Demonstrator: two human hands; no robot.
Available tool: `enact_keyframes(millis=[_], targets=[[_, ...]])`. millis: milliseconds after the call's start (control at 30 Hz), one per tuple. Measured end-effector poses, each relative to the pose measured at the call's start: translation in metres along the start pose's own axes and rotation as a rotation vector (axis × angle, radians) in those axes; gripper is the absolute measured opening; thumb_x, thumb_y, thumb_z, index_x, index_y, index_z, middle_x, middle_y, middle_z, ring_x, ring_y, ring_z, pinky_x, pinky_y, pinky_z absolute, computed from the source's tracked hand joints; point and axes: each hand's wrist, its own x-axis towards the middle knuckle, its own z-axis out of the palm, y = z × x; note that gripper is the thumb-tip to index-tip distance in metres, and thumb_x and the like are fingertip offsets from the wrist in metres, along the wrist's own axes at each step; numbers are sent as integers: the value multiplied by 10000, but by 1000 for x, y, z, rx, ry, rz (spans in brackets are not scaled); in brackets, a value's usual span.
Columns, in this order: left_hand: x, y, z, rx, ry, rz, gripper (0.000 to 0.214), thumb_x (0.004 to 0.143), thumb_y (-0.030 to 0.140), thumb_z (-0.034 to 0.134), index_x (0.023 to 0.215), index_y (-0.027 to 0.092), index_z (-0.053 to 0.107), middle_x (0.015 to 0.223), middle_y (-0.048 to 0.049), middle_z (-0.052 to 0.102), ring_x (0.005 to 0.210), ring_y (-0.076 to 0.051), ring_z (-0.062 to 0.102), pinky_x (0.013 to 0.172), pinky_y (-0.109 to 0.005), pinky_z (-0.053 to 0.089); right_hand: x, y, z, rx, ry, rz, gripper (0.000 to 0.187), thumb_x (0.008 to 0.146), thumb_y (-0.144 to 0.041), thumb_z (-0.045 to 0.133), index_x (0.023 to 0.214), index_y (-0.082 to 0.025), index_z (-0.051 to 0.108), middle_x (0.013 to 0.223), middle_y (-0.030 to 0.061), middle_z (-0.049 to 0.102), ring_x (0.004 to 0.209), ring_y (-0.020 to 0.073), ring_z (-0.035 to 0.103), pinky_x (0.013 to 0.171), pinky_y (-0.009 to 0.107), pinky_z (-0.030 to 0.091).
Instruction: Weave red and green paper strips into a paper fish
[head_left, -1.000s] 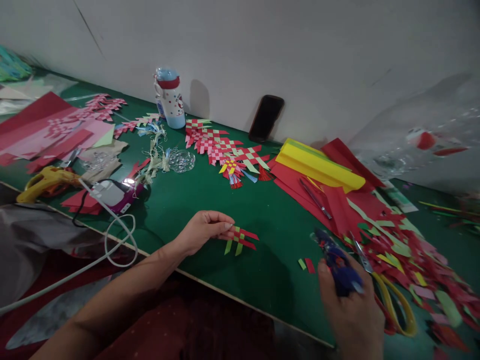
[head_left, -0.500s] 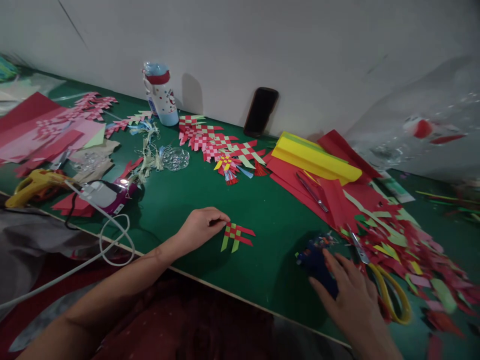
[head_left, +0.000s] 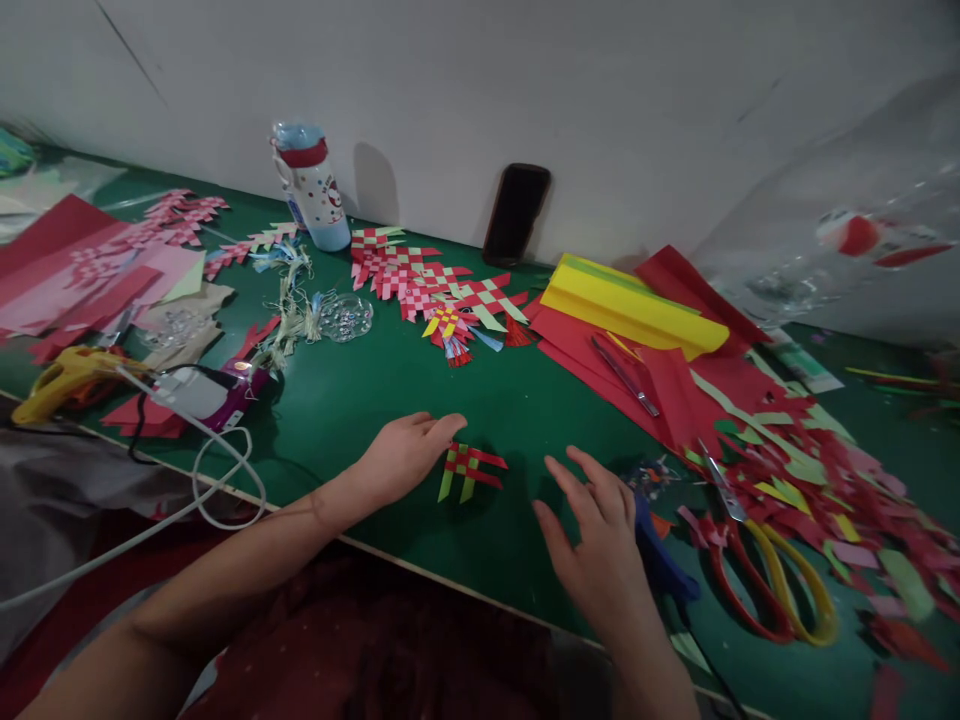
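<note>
A small woven paper piece [head_left: 463,460] in red and light green lies on the green table, loose strips pointing right and toward me. My left hand [head_left: 405,455] rests against its upper left side, thumb stretched out and apart from the index finger; the other fingers are partly hidden. To the right of the woven piece, my right hand [head_left: 596,525] hovers with spread fingers and nothing in it. Just beyond that hand lies a blue glue gun [head_left: 660,555], partly covered by it. Scissors [head_left: 757,570] with red and yellow handles lie farther right.
Woven paper fish [head_left: 420,280] with tassels line the back. A bottle [head_left: 315,190] and a phone [head_left: 517,213] stand at the wall. Red sheets, a yellow sheet [head_left: 630,305] and paper scraps [head_left: 832,500] cover the right. A yellow glue gun [head_left: 75,375] and white cable [head_left: 225,480] lie left.
My right hand has left the blue glue gun and moved left toward the woven piece. My left thumb has lifted from its pinch at the corner of the piece.
</note>
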Motion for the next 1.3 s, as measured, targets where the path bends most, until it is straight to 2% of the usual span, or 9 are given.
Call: enact_keyframes(millis=[367, 533, 767, 967, 1167, 1300], targets=[[3, 1, -4, 54, -26, 51, 348, 923, 164, 449, 1266, 196, 500, 896, -68, 694, 857, -193, 650, 822, -310, 514, -1, 3, 11, 69, -28, 15, 382, 921, -278, 494, 1299, -235, 522, 1311, 126, 503, 1185, 276, 471, 964, 493, 435], [2, 0, -3, 68, -20, 59, 377, 923, 163, 438, 1295, 197, 489, 912, -63, 700, 852, -186, 650, 821, -303, 517, 5, -11, 16, 95, 6, -33, 344, 915, -256, 501, 1250, -223, 574, 1242, 119, 572, 1142, 260, 500, 949, 473, 459], [-2, 1, -2, 60, -3, 83, 373, 946, 145, 387, 1311, 169, 457, 959, -70, 703, 880, -193, 651, 870, -352, 503, 19, -43, 31, 8, -144, -72, 280, 925, -265, 486, 1155, -199, 631, 1231, 117, 608, 1118, 282, 486, 890, 468, 461], [-2, 5, -4, 5, 34, 74, 368, 948, 158, 396, 1313, 176, 441, 1105, -70, 679, 999, -200, 621, 910, -369, 494, 22, -44, 38, -46, -212, -39, 280, 894, -270, 536, 1157, -222, 619, 1245, 102, 598, 1132, 290, 481, 873, 471, 432], [0, 4, -3, -78, 52, 53, 384, 933, 116, 413, 1311, 182, 446, 1070, -46, 693, 1037, -191, 596, 935, -366, 488, 21, -46, 38, -36, -209, -15, 274, 893, -273, 536, 1149, -228, 622, 1232, 103, 601, 1130, 287, 478, 885, 465, 418], [1, 7, -7, -141, 97, -4, 357, 903, 104, 487, 1249, 192, 491, 1031, -29, 693, 1033, -183, 596, 939, -349, 485, 21, -45, 39, -28, -200, -10, 274, 891, -274, 544, 1152, -235, 622, 1237, 97, 600, 1133, 284, 476, 888, 459, 413]])
